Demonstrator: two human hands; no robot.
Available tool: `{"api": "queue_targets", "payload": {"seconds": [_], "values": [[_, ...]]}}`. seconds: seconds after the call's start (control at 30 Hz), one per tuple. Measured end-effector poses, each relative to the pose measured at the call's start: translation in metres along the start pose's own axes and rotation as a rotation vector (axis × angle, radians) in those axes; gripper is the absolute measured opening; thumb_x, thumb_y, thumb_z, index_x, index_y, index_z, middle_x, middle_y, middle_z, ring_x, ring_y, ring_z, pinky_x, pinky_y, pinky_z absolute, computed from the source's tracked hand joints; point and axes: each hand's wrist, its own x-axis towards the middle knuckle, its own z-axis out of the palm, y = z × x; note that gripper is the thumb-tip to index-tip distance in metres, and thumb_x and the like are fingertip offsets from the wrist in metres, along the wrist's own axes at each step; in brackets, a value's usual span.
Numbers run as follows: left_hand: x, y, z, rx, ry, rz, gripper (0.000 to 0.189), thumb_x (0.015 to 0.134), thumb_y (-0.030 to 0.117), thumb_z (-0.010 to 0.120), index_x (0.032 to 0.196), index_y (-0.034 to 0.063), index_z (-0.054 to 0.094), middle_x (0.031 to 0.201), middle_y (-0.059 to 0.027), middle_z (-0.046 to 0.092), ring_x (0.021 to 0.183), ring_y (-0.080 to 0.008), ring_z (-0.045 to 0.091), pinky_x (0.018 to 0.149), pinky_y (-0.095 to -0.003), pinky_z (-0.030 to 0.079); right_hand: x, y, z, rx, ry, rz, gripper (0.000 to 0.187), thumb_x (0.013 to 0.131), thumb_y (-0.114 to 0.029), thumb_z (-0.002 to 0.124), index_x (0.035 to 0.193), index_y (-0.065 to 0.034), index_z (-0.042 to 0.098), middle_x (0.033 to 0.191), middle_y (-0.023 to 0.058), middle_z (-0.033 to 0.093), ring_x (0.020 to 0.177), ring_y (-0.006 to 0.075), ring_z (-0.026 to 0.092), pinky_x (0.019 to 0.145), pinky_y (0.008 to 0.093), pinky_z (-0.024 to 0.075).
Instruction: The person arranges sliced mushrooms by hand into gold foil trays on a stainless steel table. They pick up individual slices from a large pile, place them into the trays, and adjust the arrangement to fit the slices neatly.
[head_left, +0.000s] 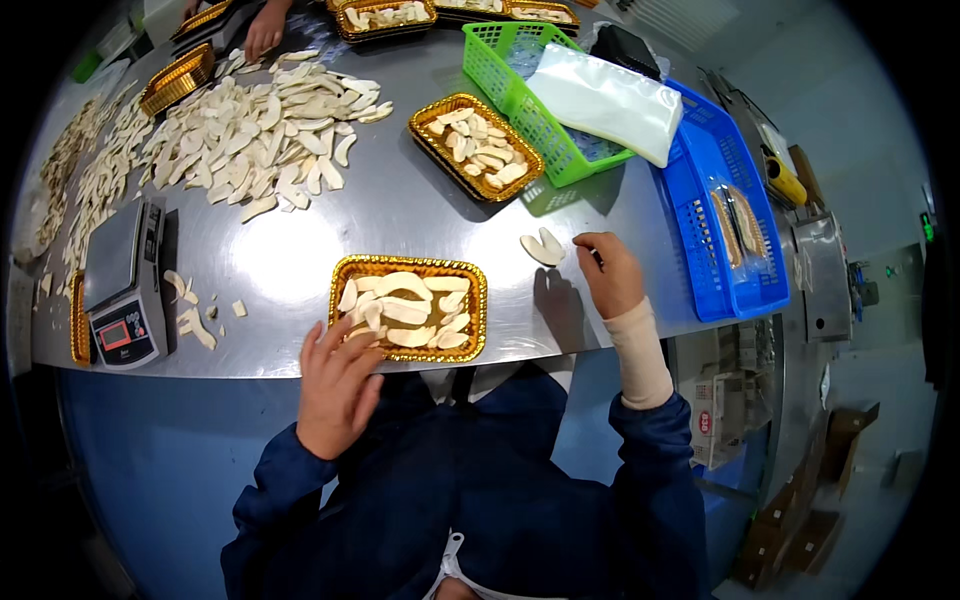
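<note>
A gold plastic tray (483, 307) holding pale dried slices, which look like mushroom, lies at the table's near edge. My left hand (339, 382) is at its lower left corner, fingers apart, the fingertips over the rim and near the slices. To the right of the tray, my right hand (611, 274) hovers over the steel table with thumb and forefinger close together; nothing shows between them. Just left of those fingertips lie loose pale slices (544, 249). Farther back sits a stack of gold trays (422, 142), the top one filled with smaller pieces.
A large heap of slices (255, 135) covers the back left, where a co-worker's hand (266, 31) reaches in. A digital scale (124, 281) stands at left. Behind on the right are a green basket (551, 150) with clear plastic bags (607, 97) and a blue basket (686, 247) holding packed trays.
</note>
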Motion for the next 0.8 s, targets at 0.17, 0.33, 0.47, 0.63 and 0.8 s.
{"api": "queue_targets", "payload": {"seconds": [0.17,0.33,0.47,0.63,0.8], "values": [[0.001,-0.011,0.000,0.071,0.079,-0.082,0.028,0.086,0.003,0.063,0.114,0.0050,0.064,0.123,-0.0126,0.063,0.132,-0.0373,0.048,0.115,-0.0559,0.027,0.006,0.000,0.024,-0.140,-0.209,0.086,0.018,0.087,-0.018,0.069,0.102,-0.0087,0.067,0.094,0.0095,0.063,0.082,0.0287,0.065,0.072,0.0389,0.0529],[-0.001,-0.016,0.000,0.086,0.103,-0.115,0.027,0.086,0.002,0.064,0.113,0.0052,0.064,0.123,-0.0119,0.063,0.133,-0.0369,0.048,0.114,-0.0549,0.029,0.003,0.008,0.045,-0.184,-0.169,0.007,0.022,0.086,-0.022,0.071,0.099,-0.0071,0.064,0.095,0.0117,0.061,0.088,0.0325,0.062,0.073,0.0415,0.0516],[-0.003,-0.015,0.004,0.066,0.083,-0.111,0.030,0.084,0.002,0.065,0.113,0.0066,0.064,0.126,-0.0113,0.061,0.133,-0.0379,0.046,0.114,-0.0557,0.029,0.003,0.005,0.039,-0.045,-0.211,0.098,0.022,0.087,-0.023,0.073,0.091,-0.0048,0.060,0.090,0.0116,0.061,0.079,0.0307,0.061,0.070,0.0386,0.0501],[0.001,-0.014,0.013,0.047,0.060,-0.106,0.031,0.082,0.004,0.068,0.113,0.0073,0.064,0.128,-0.0102,0.060,0.134,-0.0383,0.045,0.114,-0.0575,0.028,0.000,-0.036,0.025,0.184,-0.168,0.134,0.015,0.083,-0.007,0.075,0.091,-0.0035,0.062,0.085,0.0076,0.062,0.064,0.0187,0.056,0.060,0.0303,0.0467],[0.027,-0.022,0.020,0.072,0.113,0.004,0.026,0.077,0.004,0.070,0.103,0.0056,0.066,0.108,-0.0094,0.060,0.118,-0.0348,0.053,0.099,-0.0464,0.042,0.000,-0.103,0.042,0.343,-0.249,-0.094,0.015,0.084,-0.004,0.073,0.097,-0.0048,0.064,0.086,0.0077,0.063,0.068,0.0195,0.061,0.062,0.0294,0.0498]]}}
